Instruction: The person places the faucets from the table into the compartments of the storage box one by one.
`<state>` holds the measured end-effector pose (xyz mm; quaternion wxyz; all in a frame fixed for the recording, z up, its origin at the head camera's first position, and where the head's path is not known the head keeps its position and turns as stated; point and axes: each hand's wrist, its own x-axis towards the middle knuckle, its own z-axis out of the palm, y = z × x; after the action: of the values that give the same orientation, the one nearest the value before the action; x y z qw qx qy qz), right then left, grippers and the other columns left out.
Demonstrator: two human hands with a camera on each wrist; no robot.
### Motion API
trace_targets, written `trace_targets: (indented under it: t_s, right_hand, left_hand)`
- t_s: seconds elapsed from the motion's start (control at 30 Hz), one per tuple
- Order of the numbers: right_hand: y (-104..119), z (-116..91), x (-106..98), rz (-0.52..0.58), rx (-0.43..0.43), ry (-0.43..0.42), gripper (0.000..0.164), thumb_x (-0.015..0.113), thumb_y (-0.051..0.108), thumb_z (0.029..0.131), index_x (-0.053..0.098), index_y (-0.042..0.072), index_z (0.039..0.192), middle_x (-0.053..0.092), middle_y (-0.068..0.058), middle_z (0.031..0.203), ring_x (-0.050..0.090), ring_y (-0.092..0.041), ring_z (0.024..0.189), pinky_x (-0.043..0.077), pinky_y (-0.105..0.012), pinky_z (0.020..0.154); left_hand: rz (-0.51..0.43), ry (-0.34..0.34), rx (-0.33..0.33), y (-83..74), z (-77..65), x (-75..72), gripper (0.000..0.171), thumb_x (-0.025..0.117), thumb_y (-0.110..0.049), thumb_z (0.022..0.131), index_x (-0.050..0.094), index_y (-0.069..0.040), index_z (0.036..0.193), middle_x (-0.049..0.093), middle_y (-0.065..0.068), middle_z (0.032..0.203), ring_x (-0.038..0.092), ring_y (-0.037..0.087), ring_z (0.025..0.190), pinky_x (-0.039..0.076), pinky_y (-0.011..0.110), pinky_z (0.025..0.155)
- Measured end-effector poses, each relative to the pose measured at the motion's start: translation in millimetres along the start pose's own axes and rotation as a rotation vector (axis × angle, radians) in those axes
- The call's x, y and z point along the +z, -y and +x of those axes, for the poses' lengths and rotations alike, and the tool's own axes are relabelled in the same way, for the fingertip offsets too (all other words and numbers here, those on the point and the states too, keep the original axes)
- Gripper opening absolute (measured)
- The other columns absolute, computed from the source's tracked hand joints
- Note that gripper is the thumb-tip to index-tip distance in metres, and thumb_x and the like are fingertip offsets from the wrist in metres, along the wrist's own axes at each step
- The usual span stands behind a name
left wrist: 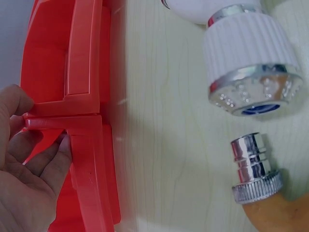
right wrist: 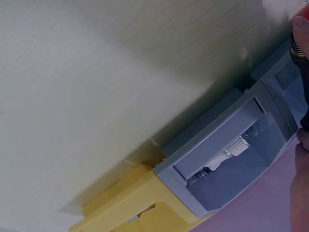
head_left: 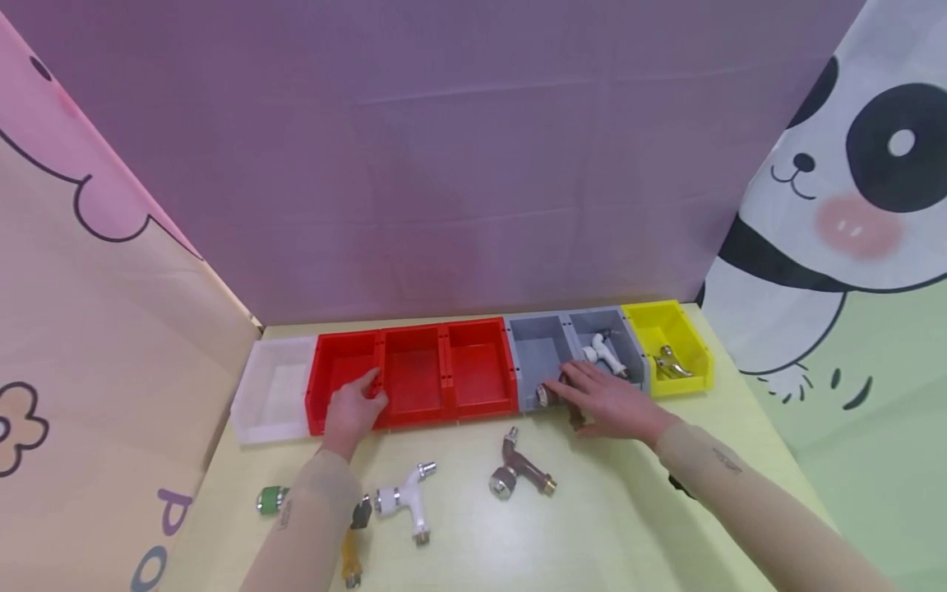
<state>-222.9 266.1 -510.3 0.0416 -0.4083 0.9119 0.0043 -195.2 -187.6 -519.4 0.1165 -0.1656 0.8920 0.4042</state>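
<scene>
My left hand is at the left red bin. In the left wrist view its thumb and fingers grip the walls where two red bins meet. My right hand holds a dark brown faucet at the front edge of the left grey bin; the palm hides part of it. At the right wrist view's edge, the dark faucet body shows between thumb and fingers. A white faucet lies in the right grey bin, just beyond the right hand.
On the table lie a white faucet, another brown faucet, an orange faucet and a green-ended piece, partly behind the left forearm. A white bin ends the row at left; a yellow bin with metal faucets at right.
</scene>
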Motion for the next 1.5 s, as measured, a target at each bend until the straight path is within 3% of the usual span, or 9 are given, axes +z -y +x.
trace_targets:
  t_s: [0.17, 0.5, 0.83, 1.27, 1.4, 1.5]
  right_hand:
    - [-3.5, 2.9, 1.2, -0.017, 0.0, -0.018, 0.109, 0.089, 0.046, 0.077, 0.024, 0.033, 0.163, 0.035, -0.017, 0.163, 0.034, -0.039, 0.149, 0.036, -0.055, 0.117]
    - [-6.4, 8.8, 3.9, 0.006, 0.036, -0.013, 0.106, 0.087, 0.046, 0.079, 0.023, 0.036, 0.163, 0.033, -0.016, 0.165, 0.031, -0.039, 0.151, 0.035, -0.055, 0.118]
    - [-8.4, 19.6, 6.5, -0.026, 0.038, -0.093, 0.105, 0.088, 0.047, 0.078, 0.029, 0.029, 0.163, 0.038, -0.02, 0.161, 0.036, -0.042, 0.147, 0.038, -0.057, 0.115]
    - [-4.6, 38.0, -3.6, -0.014, 0.086, -0.102, 0.1, 0.087, 0.047, 0.079, 0.036, 0.021, 0.161, 0.041, -0.023, 0.158, 0.039, -0.046, 0.145, 0.039, -0.059, 0.114]
    - [-4.3, 43.2, -7.5, -0.001, 0.107, -0.092, 0.101, 0.087, 0.047, 0.079, 0.034, 0.022, 0.161, 0.04, -0.023, 0.159, 0.037, -0.046, 0.145, 0.04, -0.06, 0.113]
    - [-4.1, 46.3, -9.3, 0.003, 0.126, -0.071, 0.102, 0.086, 0.049, 0.08, 0.032, 0.023, 0.162, 0.039, -0.023, 0.159, 0.036, -0.046, 0.146, 0.039, -0.06, 0.113]
  left_hand:
    - [0.0, 0.001, -0.005, -0.9, -1.4, -0.6, 0.073, 0.072, -0.026, 0.095, 0.038, -0.021, 0.16, 0.062, 0.015, 0.131, 0.06, 0.025, 0.09, 0.056, 0.025, 0.065]
    - [0.008, 0.0, -0.004, -1.1, -1.3, -0.8, 0.075, 0.073, -0.025, 0.094, 0.037, -0.02, 0.16, 0.057, 0.015, 0.14, 0.058, 0.029, 0.107, 0.06, 0.029, 0.072]
    - [0.003, 0.002, -0.002, 0.0, -0.5, -0.6, 0.073, 0.072, -0.026, 0.096, 0.037, -0.02, 0.16, 0.061, 0.014, 0.136, 0.059, 0.025, 0.097, 0.058, 0.026, 0.068]
    - [0.001, -0.011, -0.008, -0.9, -1.4, -0.8, 0.077, 0.075, -0.026, 0.093, 0.038, -0.021, 0.16, 0.057, 0.014, 0.143, 0.056, 0.032, 0.116, 0.062, 0.034, 0.079]
    - [0.01, -0.015, -0.001, -1.1, -1.9, -0.2, 0.075, 0.074, -0.026, 0.094, 0.038, -0.021, 0.159, 0.059, 0.013, 0.14, 0.057, 0.03, 0.112, 0.061, 0.032, 0.077]
    - [0.003, -0.011, 0.009, -1.5, -3.0, -0.1, 0.072, 0.071, -0.026, 0.096, 0.038, -0.021, 0.159, 0.064, 0.014, 0.131, 0.06, 0.028, 0.099, 0.058, 0.028, 0.07]
